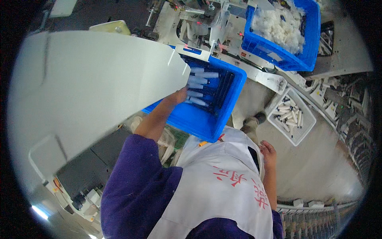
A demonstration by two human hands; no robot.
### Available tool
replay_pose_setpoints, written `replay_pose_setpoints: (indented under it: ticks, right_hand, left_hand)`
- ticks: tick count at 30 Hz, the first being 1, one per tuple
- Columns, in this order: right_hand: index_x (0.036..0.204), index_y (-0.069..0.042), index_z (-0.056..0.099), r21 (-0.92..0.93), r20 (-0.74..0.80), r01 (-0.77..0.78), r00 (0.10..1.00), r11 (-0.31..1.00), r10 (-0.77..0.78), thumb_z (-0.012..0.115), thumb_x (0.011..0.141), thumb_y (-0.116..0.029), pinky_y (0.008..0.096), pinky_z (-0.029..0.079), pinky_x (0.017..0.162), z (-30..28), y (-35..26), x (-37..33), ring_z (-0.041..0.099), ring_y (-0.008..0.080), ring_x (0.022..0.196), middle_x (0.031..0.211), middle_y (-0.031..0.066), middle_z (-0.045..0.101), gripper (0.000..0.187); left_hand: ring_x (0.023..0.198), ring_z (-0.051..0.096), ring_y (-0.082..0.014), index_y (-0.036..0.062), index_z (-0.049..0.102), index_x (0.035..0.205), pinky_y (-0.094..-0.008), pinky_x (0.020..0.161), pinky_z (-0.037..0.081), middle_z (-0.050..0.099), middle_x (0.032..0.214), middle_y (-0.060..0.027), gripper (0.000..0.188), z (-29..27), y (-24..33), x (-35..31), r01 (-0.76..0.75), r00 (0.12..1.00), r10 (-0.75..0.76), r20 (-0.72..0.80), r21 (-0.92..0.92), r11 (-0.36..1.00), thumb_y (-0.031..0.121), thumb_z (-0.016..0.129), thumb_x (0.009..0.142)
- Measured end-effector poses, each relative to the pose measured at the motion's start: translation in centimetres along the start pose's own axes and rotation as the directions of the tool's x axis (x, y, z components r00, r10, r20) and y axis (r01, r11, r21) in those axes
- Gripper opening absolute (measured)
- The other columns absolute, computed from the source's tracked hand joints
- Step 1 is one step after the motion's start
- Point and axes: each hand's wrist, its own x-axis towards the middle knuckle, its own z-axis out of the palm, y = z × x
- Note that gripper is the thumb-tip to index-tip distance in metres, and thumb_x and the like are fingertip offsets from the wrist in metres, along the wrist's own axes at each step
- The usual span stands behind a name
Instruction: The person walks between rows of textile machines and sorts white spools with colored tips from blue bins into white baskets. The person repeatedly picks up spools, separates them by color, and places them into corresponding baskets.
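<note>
My left hand (180, 96) reaches over the near side of a blue plastic tub (197, 124), right at the edge of a big white panel (107, 71). Its fingertips are hidden there, so whether they grip anything does not show. Several pale blue tapered bobbins (207, 75) lie in rows in the tub, just beyond that hand; the panel covers the tub's left part. Lower right, beside my white apron (211, 179), my right hand (269, 154) hangs with loosely bent fingers apart, and no object shows in it.
A second blue crate (294, 59) filled with white fluffy fibre stands at the back right, on the machine. A white crate (305, 133) of white bobbins sits on the floor at right. Machine parts (199, 28) are behind the tub. An orange-handled tool (203, 143) rests at my apron.
</note>
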Motion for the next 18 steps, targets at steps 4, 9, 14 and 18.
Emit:
replay_pose_setpoints:
  ticks: [4, 9, 14, 18]
  right_hand:
    - [0.105, 0.0, 0.059, -0.1, 0.05, 0.08, 0.996, 0.992, -0.075, 0.052, 0.085, -0.004, 0.0263, 0.045, 0.081, 2.6, -0.4, -2.7, 0.061, 0.0156, 0.088, 0.097, 0.0084, 0.063, 0.021]
    - [0.103, 0.0, 0.06, 0.017, -0.078, -0.007, 0.997, 1.0, 0.009, 0.053, 0.085, -0.002, 0.0259, 0.046, 0.08, 3.2, 1.2, -4.0, 0.06, 0.0144, 0.086, 0.096, 0.0068, 0.063, 0.019]
    - [0.103, 0.0, 0.06, 0.033, -0.071, 0.008, 0.997, 0.999, -0.005, 0.054, 0.085, -0.003, 0.0258, 0.045, 0.081, 3.7, 2.0, -4.0, 0.06, 0.0147, 0.087, 0.095, 0.0068, 0.063, 0.019]
    - [0.107, -0.001, 0.059, -0.119, -0.053, 0.042, 0.997, 0.992, -0.048, 0.054, 0.085, -0.004, 0.0264, 0.045, 0.083, 4.5, 1.8, -3.6, 0.06, 0.0156, 0.089, 0.097, 0.0073, 0.063, 0.022]
  left_hand:
    - [0.089, 0.061, -0.0338, 0.0052, 0.061, 0.099, -0.0466, 0.077, 0.049, 0.062, 0.095, -0.0192, 0.032, 1.7, 3.3, 2.8, -0.211, 0.932, 0.195, 0.305, 0.017, 0.977, 0.018, 0.058, 0.07]
    - [0.092, 0.059, -0.0341, 0.0055, 0.061, 0.103, -0.046, 0.081, 0.049, 0.061, 0.101, -0.0192, 0.039, 5.2, 3.3, 4.1, -0.326, 0.912, 0.304, 0.277, 0.034, 0.945, 0.016, 0.064, 0.066]
    - [0.097, 0.057, -0.0349, 0.0089, 0.061, 0.104, -0.0449, 0.083, 0.048, 0.058, 0.11, -0.0193, 0.045, 7.7, 3.3, 5.4, -0.46, 0.829, 0.36, 0.427, 0.154, 0.875, 0.021, 0.069, 0.061]
    - [0.093, 0.059, -0.0338, 0.011, 0.066, 0.097, -0.0445, 0.079, 0.049, 0.062, 0.101, -0.0167, 0.043, 8.6, 4.8, 5.5, -0.457, 0.658, 0.313, 0.685, 0.032, 0.889, 0.024, 0.071, 0.056]
